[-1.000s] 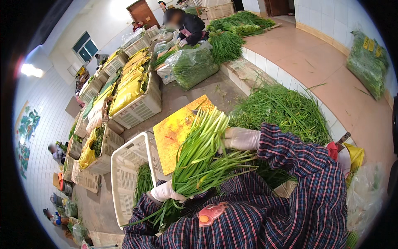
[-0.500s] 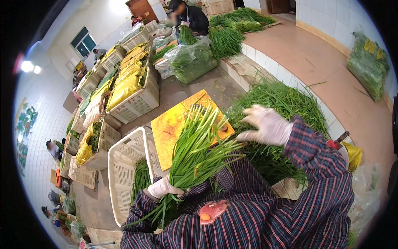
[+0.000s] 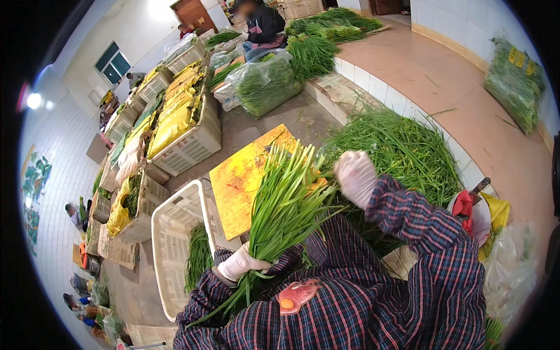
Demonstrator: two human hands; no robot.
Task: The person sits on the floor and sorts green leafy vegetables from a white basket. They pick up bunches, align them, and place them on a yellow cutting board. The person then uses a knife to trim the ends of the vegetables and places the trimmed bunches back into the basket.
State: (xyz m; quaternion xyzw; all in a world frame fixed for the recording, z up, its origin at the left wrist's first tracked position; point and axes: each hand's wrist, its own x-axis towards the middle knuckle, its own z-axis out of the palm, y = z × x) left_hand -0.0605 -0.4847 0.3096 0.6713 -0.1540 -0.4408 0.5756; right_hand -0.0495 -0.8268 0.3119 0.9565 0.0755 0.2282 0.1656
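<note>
My left hand (image 3: 240, 263), in a pale glove, is wrapped round the lower part of a bundle of long green chives (image 3: 283, 210). The pale stem ends fan up and to the right, over the edge of a yellow board (image 3: 232, 185). To the right of the bundle is my gloved right hand (image 3: 354, 178), its fingers curled closed; whatever they may hold is hidden. Behind that hand spreads a big loose heap of chives (image 3: 402, 151).
A white plastic basket (image 3: 166, 256) with some chives stands at my left. Crates (image 3: 189, 146) with yellow bags line the floor beyond it. A tiled step (image 3: 408, 111) runs along the right. A seated person (image 3: 262, 29) works among bagged greens (image 3: 268, 84) at the back.
My right hand has gone from spread fingers to a closed shape and moved slightly left, nearer the bundle. My left hand keeps its hold, and the bundle stands a bit more upright.
</note>
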